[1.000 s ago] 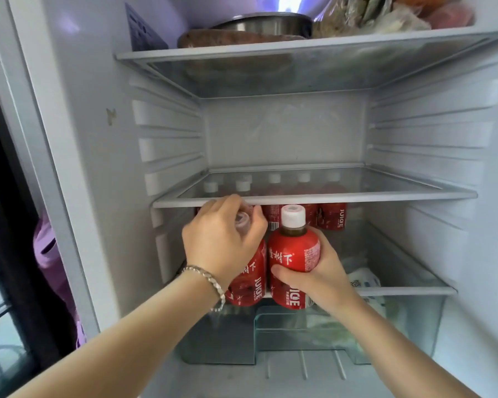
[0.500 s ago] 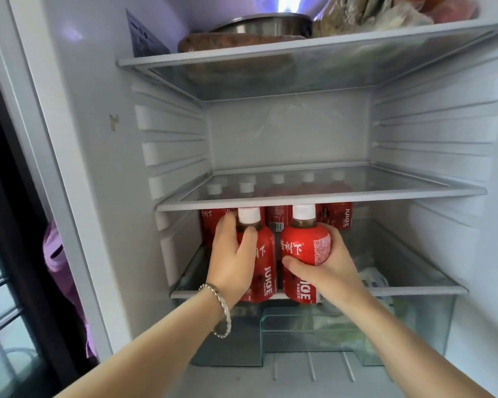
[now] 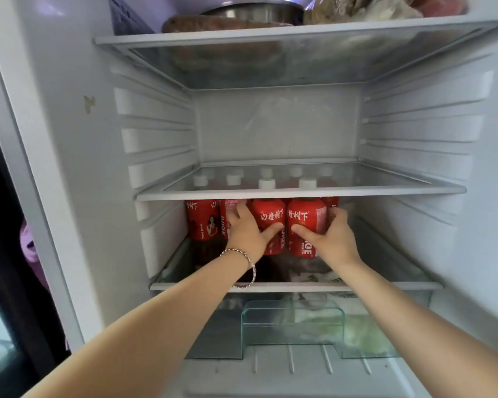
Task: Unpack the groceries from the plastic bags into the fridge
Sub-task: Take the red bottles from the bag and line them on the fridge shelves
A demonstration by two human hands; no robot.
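The left hand [image 3: 246, 234] grips a red juice bottle [image 3: 270, 215], with the thumb across its front and the fingers tucked behind its left side. The right hand [image 3: 335, 237] grips a second bottle [image 3: 306, 216] just to its right, thumb in front and fingers round the far side. Both bottles are upright on the lower glass shelf [image 3: 385, 286] of the fridge [image 3: 69, 139], left of centre. White Chinese characters cross each label, and "JUICE" runs vertically below them. More bottles [image 3: 203, 222] stand to the left and behind, their white caps showing through the middle shelf [image 3: 385, 191]. A bracelet [image 3: 249, 262] circles the left wrist. A steel bowl [image 3: 253, 11] sits on the top shelf [image 3: 270, 34].
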